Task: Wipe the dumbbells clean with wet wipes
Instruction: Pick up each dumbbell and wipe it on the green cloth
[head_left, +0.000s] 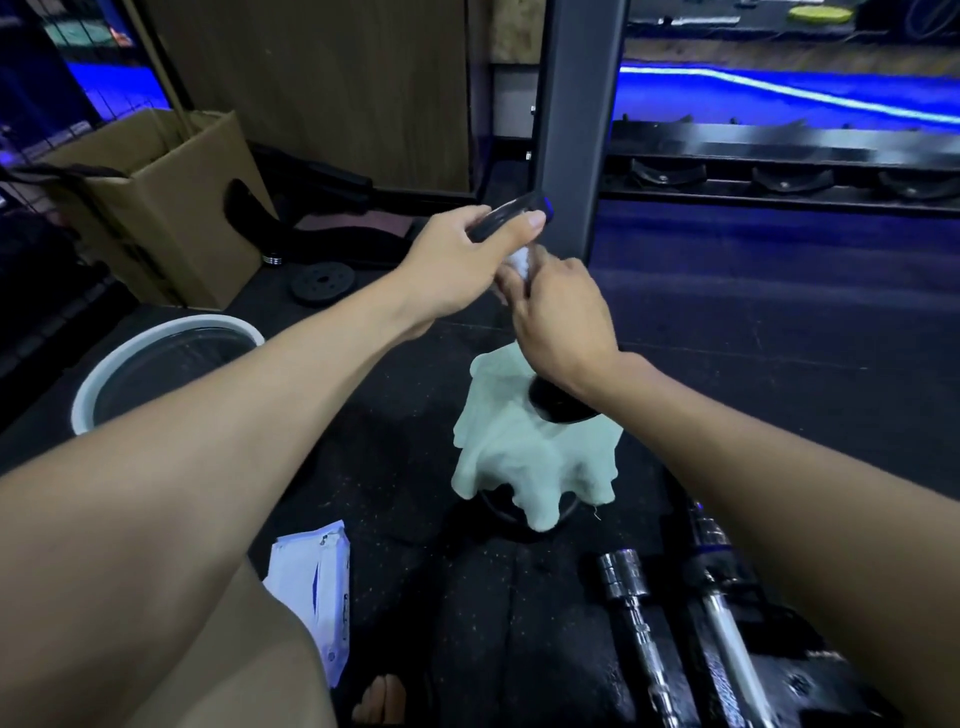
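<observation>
While the left hand (467, 254) grips 1 dark weight plate (511, 215) edge-up at upper centre, the right hand (561, 317) pinches a white wet wipe (521, 262) just beneath it, touching its lower rim.

Head-worn view — looking down, close over floor (727, 364).
</observation>
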